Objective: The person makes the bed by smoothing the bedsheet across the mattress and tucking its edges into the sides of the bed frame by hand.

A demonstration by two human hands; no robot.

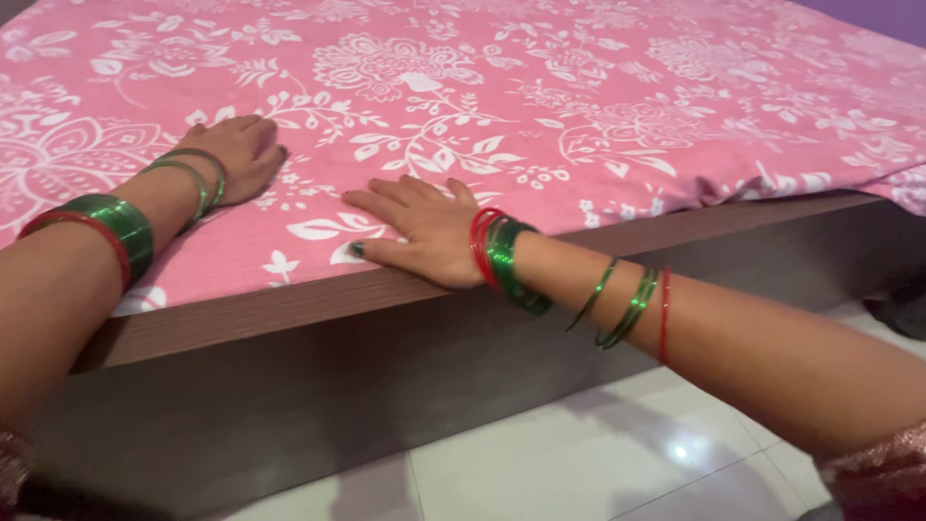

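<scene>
Both hands are laid flat, palms down and fingers open, nothing gripped, on the pink floral bedsheet (540,106) spread over the bed. The left hand (243,154) is pressed further in at the left; the right hand (424,230) is rested at the near edge, above the dark wooden bed frame (318,386). For a smooth finish, the cloth is best swept outward with flat palms, wrinkles being pushed toward the edge.

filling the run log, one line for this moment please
left hand: flat on pink bedsheet | right hand: flat on sheet at bed frame edge | holding: nothing
</scene>
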